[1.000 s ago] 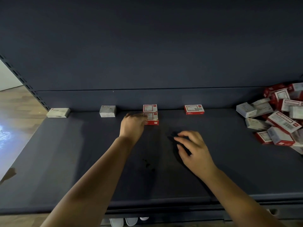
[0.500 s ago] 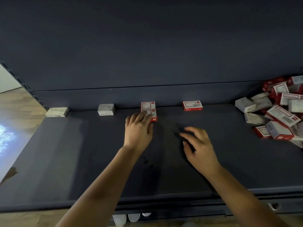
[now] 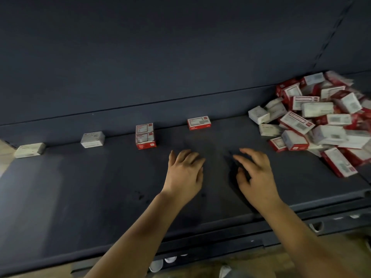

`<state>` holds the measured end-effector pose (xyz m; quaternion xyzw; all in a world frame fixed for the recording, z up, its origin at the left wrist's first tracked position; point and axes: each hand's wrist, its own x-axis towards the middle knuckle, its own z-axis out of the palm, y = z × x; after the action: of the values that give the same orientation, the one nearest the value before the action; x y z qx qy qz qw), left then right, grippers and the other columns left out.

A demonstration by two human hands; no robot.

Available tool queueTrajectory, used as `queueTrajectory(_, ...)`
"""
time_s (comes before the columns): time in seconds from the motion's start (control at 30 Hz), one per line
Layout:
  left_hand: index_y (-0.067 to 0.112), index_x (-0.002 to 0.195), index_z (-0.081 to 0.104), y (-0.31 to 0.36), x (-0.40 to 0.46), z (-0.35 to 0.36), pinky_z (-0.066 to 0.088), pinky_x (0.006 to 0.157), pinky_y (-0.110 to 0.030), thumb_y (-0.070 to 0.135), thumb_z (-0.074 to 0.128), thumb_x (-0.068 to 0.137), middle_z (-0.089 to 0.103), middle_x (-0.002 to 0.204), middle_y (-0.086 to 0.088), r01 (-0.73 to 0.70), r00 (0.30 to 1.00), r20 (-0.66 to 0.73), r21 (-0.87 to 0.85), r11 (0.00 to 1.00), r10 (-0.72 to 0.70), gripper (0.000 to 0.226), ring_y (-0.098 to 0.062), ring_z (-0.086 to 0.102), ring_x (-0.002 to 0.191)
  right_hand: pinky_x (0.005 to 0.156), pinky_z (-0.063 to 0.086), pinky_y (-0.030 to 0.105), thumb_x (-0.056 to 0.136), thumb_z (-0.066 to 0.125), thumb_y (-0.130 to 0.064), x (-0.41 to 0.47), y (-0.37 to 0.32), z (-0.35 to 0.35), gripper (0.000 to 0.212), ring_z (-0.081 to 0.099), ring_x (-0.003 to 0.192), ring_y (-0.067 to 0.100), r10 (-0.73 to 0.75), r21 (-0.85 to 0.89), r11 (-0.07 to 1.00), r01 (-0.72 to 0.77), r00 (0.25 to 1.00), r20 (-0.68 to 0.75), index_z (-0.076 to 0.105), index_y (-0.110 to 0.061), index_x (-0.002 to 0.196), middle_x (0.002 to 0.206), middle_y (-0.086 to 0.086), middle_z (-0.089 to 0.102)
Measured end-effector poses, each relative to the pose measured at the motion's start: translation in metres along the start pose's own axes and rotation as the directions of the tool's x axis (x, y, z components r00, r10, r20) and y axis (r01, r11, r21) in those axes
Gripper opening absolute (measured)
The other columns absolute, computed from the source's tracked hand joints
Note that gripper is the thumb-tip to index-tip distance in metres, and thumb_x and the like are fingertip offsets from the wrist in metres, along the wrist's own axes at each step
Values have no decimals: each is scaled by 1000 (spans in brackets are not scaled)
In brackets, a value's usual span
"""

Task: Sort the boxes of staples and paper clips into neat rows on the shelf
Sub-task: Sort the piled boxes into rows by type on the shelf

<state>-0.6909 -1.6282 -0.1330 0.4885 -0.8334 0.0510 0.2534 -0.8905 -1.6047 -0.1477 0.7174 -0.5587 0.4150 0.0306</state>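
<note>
Along the back of the dark shelf (image 3: 80, 197) stand a pale box (image 3: 30, 150) at far left, a grey-white box (image 3: 93, 139), two red-and-white boxes (image 3: 145, 136) one in front of the other, and a single red-and-white box (image 3: 199, 122). A loose heap of red and white boxes (image 3: 321, 121) fills the right end. My left hand (image 3: 185, 173) hovers over the shelf's middle, fingers relaxed, holding nothing. My right hand (image 3: 257, 175) is beside it with fingers spread and loosely bent, empty as well.
The shelf's back panel (image 3: 180, 57) rises right behind the boxes. The front lip (image 3: 220, 235) runs below my wrists. White shoe tips (image 3: 160, 263) and wooden floor show underneath.
My left hand has let go of the front red-and-white box and drawn back to the right. My right hand moved slightly right, and my view swung toward the heap.
</note>
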Motion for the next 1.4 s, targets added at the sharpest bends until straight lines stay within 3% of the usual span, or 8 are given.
queueTrajectory(0.13, 14, 90, 72, 33, 17, 18, 49, 82, -56, 25, 40, 77, 68, 94, 1, -31, 999, 12, -24, 999, 32, 36, -25, 64, 92, 87, 45, 40, 73, 40, -13, -6, 36, -26, 41, 46, 102, 27, 13, -35, 999, -13, 1000, -24, 69, 1, 99, 111, 17, 58)
queueTrajectory(0.37, 15, 91, 73, 91, 57, 47, 50, 81, -53, 24, 40, 77, 68, 93, 1, -104, 994, 18, -75, 992, 106, 36, -26, 64, 93, 87, 42, 34, 74, 41, -11, 2, 97, -72, 39, 46, 101, 28, 6, -81, 997, -15, 994, -112, 68, 2, 98, 115, 4, 47)
queueTrajectory(0.6, 12, 90, 71, 129, 91, 66, 48, 82, -50, 22, 41, 76, 68, 93, -1, -152, 988, -27, -112, 982, 150, 35, -23, 59, 95, 83, 44, 44, 68, 45, -3, 22, 143, -105, 38, 51, 99, 38, 3, -188, 981, -42, 978, -206, 68, 1, 98, 109, 19, 59)
queueTrajectory(0.8, 12, 89, 71, 144, 106, 70, 50, 81, -49, 22, 39, 78, 68, 95, -2, -148, 988, 26, -122, 982, 152, 35, -26, 63, 92, 85, 44, 56, 55, 71, 11, 31, 162, -115, 51, 52, 109, 42, 161, -241, 954, -176, 984, -79, 65, -1, 104, 115, 16, 61)
queueTrajectory(0.97, 11, 92, 70, 148, 109, 70, 50, 80, -54, 23, 39, 78, 69, 96, -3, -142, 986, 66, -121, 982, 151, 37, -27, 63, 93, 84, 43, 55, 53, 74, 9, 35, 165, -119, 57, 53, 109, 40, 171, -239, 955, -175, 985, -36, 64, -2, 108, 114, 16, 61)
queueTrajectory(1.1, 11, 91, 71, 150, 110, 68, 51, 79, -52, 22, 40, 77, 69, 94, -3, -138, 988, 55, -115, 984, 145, 35, -27, 64, 91, 78, 36, 47, 51, 81, 2, 38, 161, -115, 67, 35, 106, 31, 206, -250, 947, -200, 979, 0, 60, -4, 115, 117, 18, 53)
queueTrajectory(1.23, 11, 91, 71, 151, 107, 67, 50, 80, -52, 22, 40, 78, 69, 95, -3, -127, 988, 74, -117, 985, 137, 35, -27, 64, 91, 78, 35, 48, 55, 80, 1, 36, 158, -114, 70, 27, 107, 27, 230, -244, 944, -222, 973, 2, 57, -6, 121, 118, 21, 48)
queueTrajectory(1.4, 13, 91, 71, 151, 103, 66, 50, 82, -44, 23, 38, 78, 68, 94, -1, -130, 987, 81, -102, 986, 138, 36, -24, 63, 91, 75, 39, 50, 51, 85, -3, 34, 161, -114, 60, 29, 103, 27, 201, -252, 946, -205, 979, -42, 64, -6, 107, 112, 20, 55)
